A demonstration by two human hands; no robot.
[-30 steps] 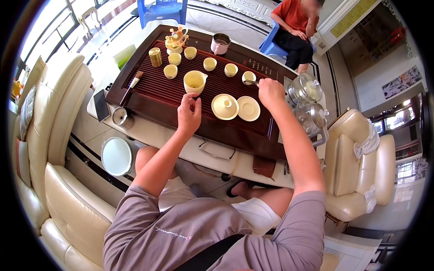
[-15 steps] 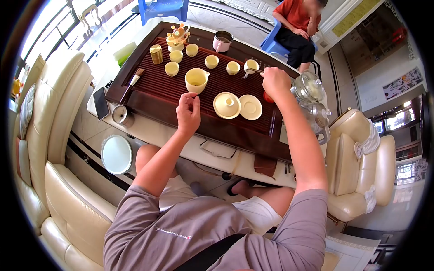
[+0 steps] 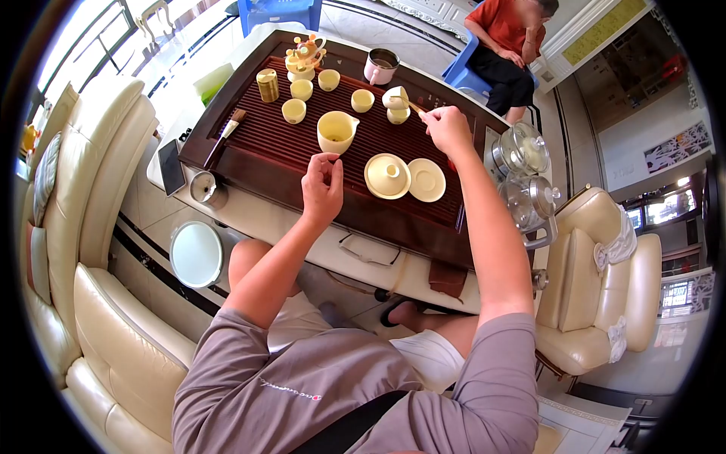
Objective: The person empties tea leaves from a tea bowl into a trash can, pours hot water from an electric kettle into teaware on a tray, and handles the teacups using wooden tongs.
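My right hand is closed on thin tongs that hold a small pale cup, tilted just above another cup on the slatted tea tray. My left hand is closed at the near side of the yellow pitcher, fingertips by its base; whether they grip anything is too small to tell. Right of the pitcher sit a lidded bowl and a pale saucer. Several small cups stand farther back, among them one near the raised cup.
A pink mug, gold canister, figurine and brush are on the tray. Glass kettles stand at the right. Glasses and a phone lie along the near edge. A person sits beyond.
My right hand has moved left with the tongs, and the rightmost cup is now lifted and tipped over the neighbouring cup. My left hand stays by the pitcher. The view has shifted slightly.
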